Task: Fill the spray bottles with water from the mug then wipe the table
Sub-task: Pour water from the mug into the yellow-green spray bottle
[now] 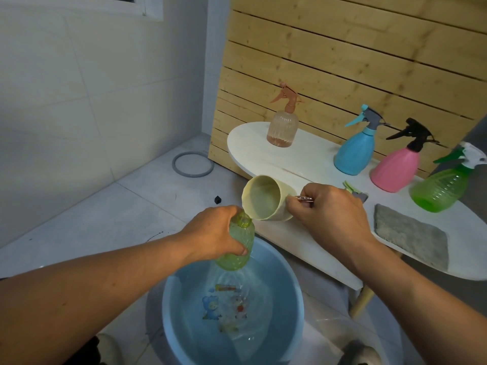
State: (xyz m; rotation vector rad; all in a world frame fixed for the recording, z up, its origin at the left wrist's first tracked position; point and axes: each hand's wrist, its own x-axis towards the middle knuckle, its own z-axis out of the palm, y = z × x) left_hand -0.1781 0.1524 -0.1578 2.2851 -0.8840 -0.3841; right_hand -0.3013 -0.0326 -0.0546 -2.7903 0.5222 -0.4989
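My left hand [210, 233] grips a light green spray bottle [237, 248] without its sprayer, held over a blue basin [290, 312] of water. My right hand [332, 209] holds a cream mug [266, 198] by its handle, tipped so its rim touches the bottle's open neck. On the white table [250, 143] stand a peach spray bottle [283, 127], a blue one [355, 151], a pink one [395, 167] and a green one [440, 188]. A grey cloth [411, 235] lies at the table's near right.
A green sprayer head [353, 189] lies on the table behind my right hand. A wooden slat wall backs the table. On the tiled floor lie a grey ring [193, 164] and a small black piece [217, 199].
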